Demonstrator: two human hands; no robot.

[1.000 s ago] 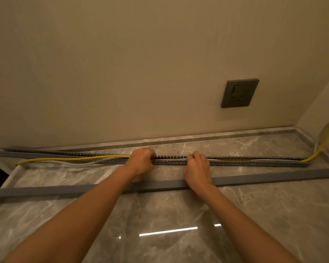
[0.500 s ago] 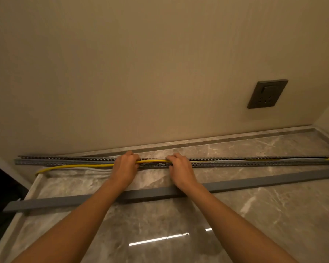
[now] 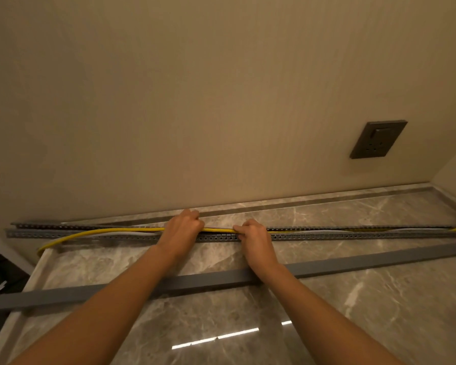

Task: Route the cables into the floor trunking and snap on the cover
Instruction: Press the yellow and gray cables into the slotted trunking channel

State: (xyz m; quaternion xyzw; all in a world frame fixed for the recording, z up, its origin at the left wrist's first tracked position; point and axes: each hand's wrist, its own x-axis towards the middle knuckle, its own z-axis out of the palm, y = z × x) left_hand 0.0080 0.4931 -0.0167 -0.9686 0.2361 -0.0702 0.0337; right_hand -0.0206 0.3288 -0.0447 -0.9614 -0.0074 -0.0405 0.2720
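Both hands, the left hand (image 3: 184, 227) and right hand (image 3: 252, 234), were clamped on the yellow cable (image 3: 111, 232) over the slotted grey trunking (image 3: 353, 235) lying on the marble floor (image 3: 379, 299) along the wall, while the cover (image 3: 353, 262) lay loose nearer the person.

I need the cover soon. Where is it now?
The cover lies loose on the floor, across the view, nearer the person than the trunking, under both forearms.
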